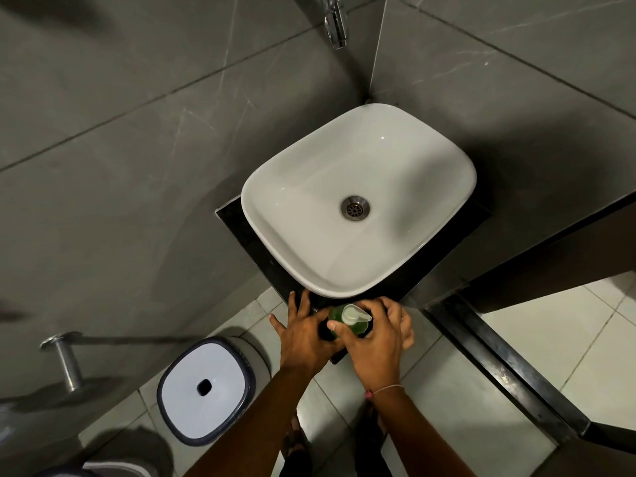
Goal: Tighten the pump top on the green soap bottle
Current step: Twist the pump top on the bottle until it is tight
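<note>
The green soap bottle (336, 316) with a clear pump top (354, 315) stands upright on the black counter (389, 285), just in front of the white sink. My right hand (373, 342) wraps around the bottle from the near and right side, thumb on its left flank, fingers curled behind it. My left hand (303, 333) rests flat beside the bottle on its left, fingers spread over the counter's front edge, its thumb side touching the bottle's base area. The lower part of the bottle is hidden by both hands.
A white basin (285, 187) with a metal drain (355, 208) fills the counter. A chrome tap (336, 25) juts from the grey wall above. A white-lidded bin (204, 390) stands on the tiled floor at left, beside a metal wall holder (67, 359).
</note>
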`<state>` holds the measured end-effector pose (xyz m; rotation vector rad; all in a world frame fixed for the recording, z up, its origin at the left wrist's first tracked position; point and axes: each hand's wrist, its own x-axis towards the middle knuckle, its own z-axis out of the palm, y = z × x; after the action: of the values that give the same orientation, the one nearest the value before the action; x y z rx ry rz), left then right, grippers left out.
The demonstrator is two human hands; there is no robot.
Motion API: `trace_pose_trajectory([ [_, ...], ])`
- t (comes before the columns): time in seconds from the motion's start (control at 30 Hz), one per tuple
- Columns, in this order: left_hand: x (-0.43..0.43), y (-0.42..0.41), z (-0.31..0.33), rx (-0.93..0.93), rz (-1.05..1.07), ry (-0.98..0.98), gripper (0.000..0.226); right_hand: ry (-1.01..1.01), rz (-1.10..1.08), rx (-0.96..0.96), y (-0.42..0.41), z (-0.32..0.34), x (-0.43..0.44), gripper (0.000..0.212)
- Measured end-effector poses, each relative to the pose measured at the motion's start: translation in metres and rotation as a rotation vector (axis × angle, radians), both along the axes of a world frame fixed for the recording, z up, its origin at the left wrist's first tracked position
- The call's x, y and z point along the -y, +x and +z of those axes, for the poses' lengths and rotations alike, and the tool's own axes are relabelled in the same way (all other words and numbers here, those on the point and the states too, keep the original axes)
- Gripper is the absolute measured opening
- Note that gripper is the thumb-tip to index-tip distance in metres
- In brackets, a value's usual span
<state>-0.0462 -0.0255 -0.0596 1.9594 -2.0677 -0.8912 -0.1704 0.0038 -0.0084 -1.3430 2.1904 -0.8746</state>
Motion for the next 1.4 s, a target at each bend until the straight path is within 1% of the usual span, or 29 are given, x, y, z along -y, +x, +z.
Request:
trace_pose_trajectory([
  [0.1,0.0,0.0,0.0,0.021,-0.015,-0.007,0.061,-0.077,0.111,0.021,-0.013,-0.006,-0.004,0.037],
  [0.17,-0.001,-0.001,0.0,0.027,-0.012,-0.007,0.061,-0.089,0.078,0.028,-0.014,-0.006,-0.004,0.031],
  [0.2,0.0,-0.001,0.001,0.024,-0.006,-0.002,0.06,-0.075,0.038,0.032,-0.01,-0.005,-0.002,0.033],
  [0.27,0.0,-0.001,0.001,0.018,-0.005,0.01,0.059,-0.035,-0.031,0.04,-0.001,-0.001,0.001,0.044],
  [0.33,0.001,0.0,0.001,0.011,-0.009,0.015,0.059,-0.026,-0.035,0.04,0.002,-0.001,0.001,0.048],
  [0.47,0.001,0.0,0.002,0.024,-0.02,0.011,0.06,-0.063,0.08,0.035,-0.009,-0.006,-0.005,0.043],
  [0.57,0.001,0.0,0.001,0.032,-0.021,0.013,0.062,-0.082,0.016,0.028,-0.009,-0.004,-0.003,0.033],
  [0.7,0.001,0.0,0.002,0.018,-0.014,0.02,0.06,-0.047,-0.035,0.023,0.001,-0.002,0.0,0.034],
  [0.83,0.001,-0.001,0.001,0.012,-0.013,0.012,0.06,-0.088,0.062,0.016,-0.006,-0.006,-0.005,0.036],
  [0.93,0.0,-0.002,-0.001,0.023,-0.004,0.001,0.059,-0.089,0.03,0.008,-0.005,-0.007,-0.003,0.028],
  [0.97,0.0,-0.002,0.0,0.023,-0.003,0.001,0.058,-0.077,-0.003,0.014,-0.002,-0.006,-0.002,0.029],
  [1.03,0.001,-0.001,0.0,0.026,-0.019,0.006,0.058,-0.052,-0.063,0.04,0.003,-0.004,-0.002,0.039],
  [1.07,0.001,-0.001,0.0,0.027,-0.025,0.008,0.059,-0.047,-0.077,0.053,0.004,-0.004,-0.002,0.043],
  [1.13,0.002,0.0,0.001,0.025,-0.02,0.01,0.059,-0.045,-0.062,0.062,0.002,-0.004,-0.002,0.045],
  [1.27,0.001,-0.001,-0.001,0.025,-0.019,0.007,0.06,-0.083,0.099,0.05,-0.009,-0.005,-0.002,0.036],
  [1.33,0.0,-0.001,0.0,0.015,-0.01,-0.003,0.058,-0.105,0.083,0.041,-0.009,-0.004,0.0,0.03],
  [1.4,0.0,-0.001,0.0,0.002,0.001,-0.012,0.054,-0.094,0.04,0.022,-0.004,-0.003,0.0,0.03],
])
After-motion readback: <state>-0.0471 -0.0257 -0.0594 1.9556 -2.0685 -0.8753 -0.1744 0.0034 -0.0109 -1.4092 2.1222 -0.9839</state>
